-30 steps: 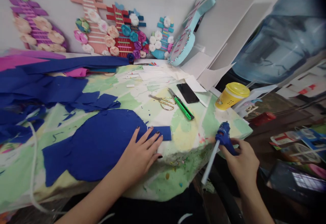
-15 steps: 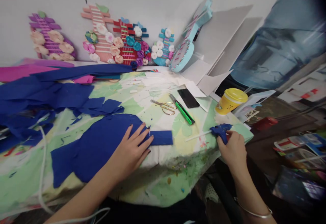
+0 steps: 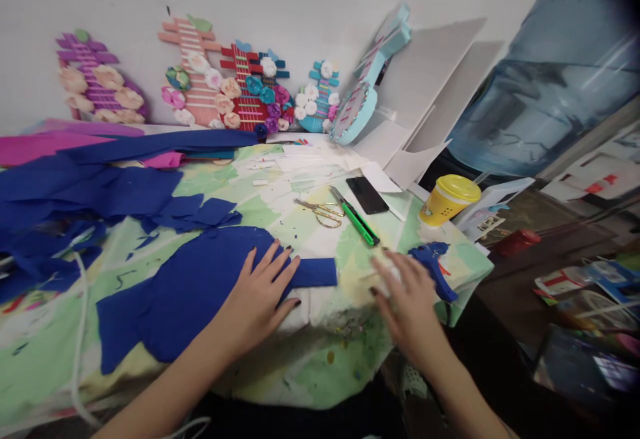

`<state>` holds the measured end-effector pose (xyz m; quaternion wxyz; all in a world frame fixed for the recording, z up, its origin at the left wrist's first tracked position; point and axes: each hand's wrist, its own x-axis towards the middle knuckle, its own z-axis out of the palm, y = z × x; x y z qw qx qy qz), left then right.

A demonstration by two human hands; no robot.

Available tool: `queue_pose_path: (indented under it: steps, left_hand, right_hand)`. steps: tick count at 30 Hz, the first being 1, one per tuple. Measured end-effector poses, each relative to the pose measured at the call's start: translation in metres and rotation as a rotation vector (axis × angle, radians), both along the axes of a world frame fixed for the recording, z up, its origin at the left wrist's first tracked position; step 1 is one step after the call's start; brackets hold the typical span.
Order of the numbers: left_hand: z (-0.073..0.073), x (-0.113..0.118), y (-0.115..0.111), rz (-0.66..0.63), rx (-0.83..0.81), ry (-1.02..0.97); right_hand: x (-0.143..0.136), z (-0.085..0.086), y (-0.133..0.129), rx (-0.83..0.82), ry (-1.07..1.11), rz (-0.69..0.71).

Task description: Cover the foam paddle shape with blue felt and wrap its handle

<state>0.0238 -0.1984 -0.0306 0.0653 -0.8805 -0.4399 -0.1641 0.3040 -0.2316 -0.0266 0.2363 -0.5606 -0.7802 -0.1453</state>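
Note:
My left hand (image 3: 265, 292) lies flat with spread fingers on a large blue covered shape (image 3: 195, 279), near the narrow blue strip (image 3: 320, 272) that sticks out at its right. My right hand (image 3: 407, 299) is over the table's front edge, its fingers apart and a little blurred, with nothing held. Just right of it rests a blue glue gun (image 3: 436, 269). Gold-handled scissors (image 3: 325, 213) and a green utility knife (image 3: 361, 223) lie beyond my hands, beside a black phone (image 3: 367, 195).
Blue fabric pieces (image 3: 125, 186) cover the left of the table, with a white cord (image 3: 80, 332) in front. A yellow cup (image 3: 449, 199) stands at the right, below a large water bottle (image 3: 540, 92). Decorated guitar shapes (image 3: 245, 92) lean on the wall.
My right hand has let go of the glue gun and moved left, its fingers now apart. The glue gun rests on the table. My left hand stays on the blue shape.

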Motion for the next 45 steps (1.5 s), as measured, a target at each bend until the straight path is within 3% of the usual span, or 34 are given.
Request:
queue_pose_path:
  steps: [1,3,9,13,18,21,24,27,30,34,36,39,45]
  left_hand:
    - [0.0,0.002,-0.001,0.014,0.011,0.021]
    - [0.0,0.007,-0.002,0.043,0.021,0.061]
    - [0.007,0.017,0.006,0.041,-0.057,0.058]
    - [0.017,0.017,0.023,0.023,-0.18,0.037]
    - [0.033,0.007,0.047,-0.123,-0.261,0.004]
    - [0.055,-0.003,0.061,-0.156,-0.252,-0.154]
    - [0.085,-0.012,0.076,-0.205,-0.245,-0.377]
    - [0.115,-0.02,0.089,-0.287,-0.311,-0.551]
    - [0.138,-0.027,0.097,-0.379,-0.468,-0.714]
    - [0.16,-0.038,0.107,-0.298,-0.571,-0.832]
    - [0.169,-0.044,0.113,-0.251,-0.531,-0.903]
    - [0.179,-0.047,0.122,-0.258,-0.378,-1.058]
    - [0.184,-0.031,0.128,-0.21,0.092,-1.253]
  right_hand:
    - [-0.013,-0.001,-0.001,-0.039,-0.042,0.111]
    - [-0.033,-0.005,-0.002,-0.129,-0.091,0.183]
    - [-0.043,-0.01,0.008,-0.207,0.016,0.15]
    - [-0.036,0.002,0.02,-0.116,0.178,0.204]
    - [-0.026,0.026,0.042,-0.098,0.491,0.286]
    - [-0.026,0.039,0.061,-0.161,0.798,0.321]
    - [-0.04,0.054,0.085,-0.259,1.077,0.387]
    - [-0.069,0.074,0.109,-0.413,1.212,0.534]
    - [-0.102,0.097,0.129,-0.457,1.33,0.66]
    - [-0.133,0.123,0.147,-0.395,1.487,0.811]
    - [-0.142,0.132,0.155,-0.355,1.538,0.855]
    - [-0.15,0.14,0.164,-0.244,1.521,0.801]
    - [-0.16,0.15,0.178,0.027,1.354,0.658]
